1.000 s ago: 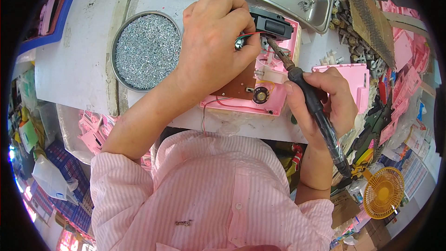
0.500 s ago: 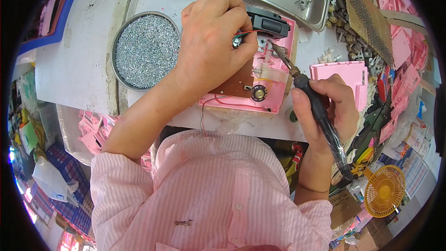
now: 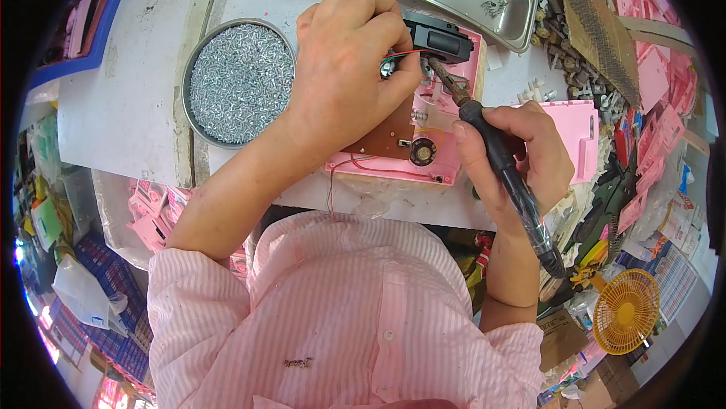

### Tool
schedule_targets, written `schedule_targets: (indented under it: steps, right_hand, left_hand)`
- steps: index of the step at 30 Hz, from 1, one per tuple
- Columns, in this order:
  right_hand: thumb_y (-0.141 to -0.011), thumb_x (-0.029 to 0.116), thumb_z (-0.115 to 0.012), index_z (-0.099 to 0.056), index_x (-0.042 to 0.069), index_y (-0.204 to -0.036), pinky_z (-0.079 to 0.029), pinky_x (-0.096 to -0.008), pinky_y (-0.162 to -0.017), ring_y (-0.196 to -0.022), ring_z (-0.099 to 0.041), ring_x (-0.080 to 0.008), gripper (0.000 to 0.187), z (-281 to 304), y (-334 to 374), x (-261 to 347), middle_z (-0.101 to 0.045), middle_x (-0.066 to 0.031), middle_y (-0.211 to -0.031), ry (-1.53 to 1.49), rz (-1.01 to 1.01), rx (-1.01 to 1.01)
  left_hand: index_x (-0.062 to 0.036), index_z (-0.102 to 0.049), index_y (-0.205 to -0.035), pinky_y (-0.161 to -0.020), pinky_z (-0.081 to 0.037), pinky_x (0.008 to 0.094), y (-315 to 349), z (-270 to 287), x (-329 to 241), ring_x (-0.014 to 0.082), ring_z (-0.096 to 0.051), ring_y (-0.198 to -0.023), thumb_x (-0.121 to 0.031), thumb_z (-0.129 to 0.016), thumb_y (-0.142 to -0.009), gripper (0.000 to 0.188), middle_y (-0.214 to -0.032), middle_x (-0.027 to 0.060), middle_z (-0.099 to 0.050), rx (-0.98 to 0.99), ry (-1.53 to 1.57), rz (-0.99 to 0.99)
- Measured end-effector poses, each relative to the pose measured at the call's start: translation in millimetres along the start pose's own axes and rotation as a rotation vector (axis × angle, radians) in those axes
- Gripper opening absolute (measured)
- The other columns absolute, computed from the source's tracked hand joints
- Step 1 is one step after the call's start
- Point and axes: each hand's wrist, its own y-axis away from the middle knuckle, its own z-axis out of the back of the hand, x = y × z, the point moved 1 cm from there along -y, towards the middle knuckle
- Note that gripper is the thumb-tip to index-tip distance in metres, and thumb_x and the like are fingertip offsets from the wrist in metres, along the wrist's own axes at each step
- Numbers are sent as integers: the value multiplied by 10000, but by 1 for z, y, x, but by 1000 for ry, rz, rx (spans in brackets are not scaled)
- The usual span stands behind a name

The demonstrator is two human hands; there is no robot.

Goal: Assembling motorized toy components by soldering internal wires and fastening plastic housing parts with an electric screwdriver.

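Note:
My right hand [image 3: 529,153] grips a soldering iron [image 3: 503,155] with a black handle. Its metal tip reaches the lower edge of a black plastic part [image 3: 441,40], where a red wire [image 3: 408,52] runs in. Bent over the left end of that part is my left hand [image 3: 349,61], thumb and forefinger closed by the thin red and green wires; what lies between the fingertips is mostly hidden. Beneath both hands lies an open pink plastic housing [image 3: 393,170] with a brown circuit board [image 3: 386,140] and a small round black component [image 3: 423,152].
A round metal tin of small screws [image 3: 240,82] stands left of my left forearm. Behind is a divided steel tray [image 3: 522,19] with springs. To the right are a pink plastic panel [image 3: 578,133], heaped small parts [image 3: 556,38] and a yellow fan [image 3: 626,311].
My right hand has moved the soldering iron up and left, bringing its tip closer to the black part and my left fingertips. My left hand has barely moved.

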Motion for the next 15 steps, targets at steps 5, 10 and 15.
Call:
schedule_targets:
  steps: [5, 10, 15]
  right_hand:
    - [-710, 81, -876, -649, 38, -876, -420, -274, -493, -554, -555, -179, 285, 2, 3, 0, -635, -68, -701, -38, -22, -6]
    - [-704, 78, -880, -649, 41, -879, -418, -273, -493, -552, -555, -176, 293, 4, 4, 2, -630, -65, -701, -47, -37, -10]
    - [-697, 71, -883, -654, 46, -884, -419, -272, -489, -552, -558, -171, 296, 3, 5, 0, -628, -65, -700, -52, -26, -1]
  left_hand:
    - [-57, -616, -773, -785, -445, 390, 0, 0, 1, 276, -578, -873, -53, -757, -695, 161, -955, 62, -632, 1, 4, -3]
    - [-61, -618, -771, -776, -447, 390, 1, -1, 2, 277, -580, -868, -55, -758, -690, 162, -953, 60, -631, -6, 2, -7]
    - [-60, -619, -770, -775, -448, 390, 0, -1, 1, 278, -579, -868, -59, -759, -690, 161, -950, 59, -631, -5, 2, -6]
